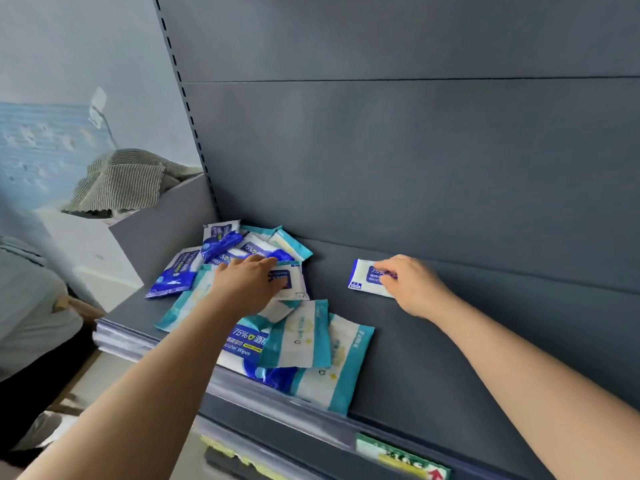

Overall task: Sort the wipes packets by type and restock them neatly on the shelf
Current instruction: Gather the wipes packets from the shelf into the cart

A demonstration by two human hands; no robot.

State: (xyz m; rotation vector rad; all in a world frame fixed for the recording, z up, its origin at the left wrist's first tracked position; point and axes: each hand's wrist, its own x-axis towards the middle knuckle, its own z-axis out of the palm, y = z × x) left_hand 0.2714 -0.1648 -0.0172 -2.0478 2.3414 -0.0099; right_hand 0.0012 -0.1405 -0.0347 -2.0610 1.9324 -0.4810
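Right of centre, pinching small blue-and-white plastic wipes packet [363,278] in right hand [412,285]; left hand [247,285] on blue-and-teal packet heap [301,341], grip unclear.

Pile of wipes packets [301,341] on shelf [450,341], L end, spread from rear to front lip; a few overhang lip at pile's 6 o'clock. Lone packet [363,277] at pile's 3 o'clock, apart from it, near back panel [415,150]. L hand [246,285] rests atop pile; R hand [412,285] holds lone packet's R side. Cloth [121,181] on box [162,230] at pile's 10 o'clock. Label [401,459] on front rail, 5 o'clock.
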